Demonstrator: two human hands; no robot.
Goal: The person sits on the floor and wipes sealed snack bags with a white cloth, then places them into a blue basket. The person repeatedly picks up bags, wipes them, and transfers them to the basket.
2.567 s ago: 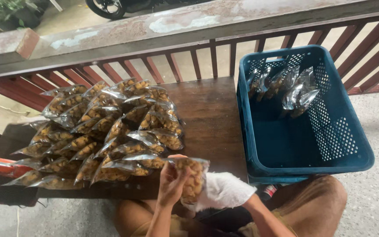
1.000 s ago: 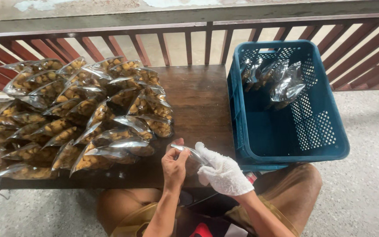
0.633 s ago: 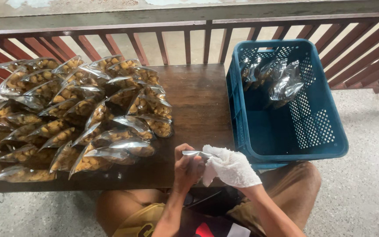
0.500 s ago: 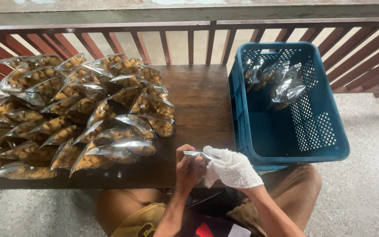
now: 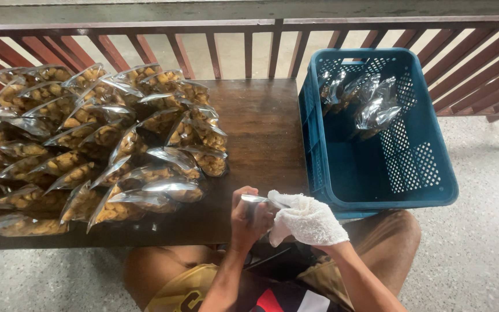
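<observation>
1. I see my left hand curled around the top of a clear snack bag; its fingers are wrapped tight on the shiny plastic, and most of the bag is hidden behind the hand.
2. My right hand, in a white cloth glove, pinches the same bag's upper edge, fingers closed narrow on it.
3. The bag sits at the near edge of the dark wooden table, just left of the blue plastic crate.
4. Left of the crate, a pile of filled bags of golden-brown snack covers most of the table.
5. Inside the crate, against its far wall, lie a few more sealed bags.
6. Beyond the crate runs a red-brown wooden railing; below it is a speckled grey floor.
</observation>
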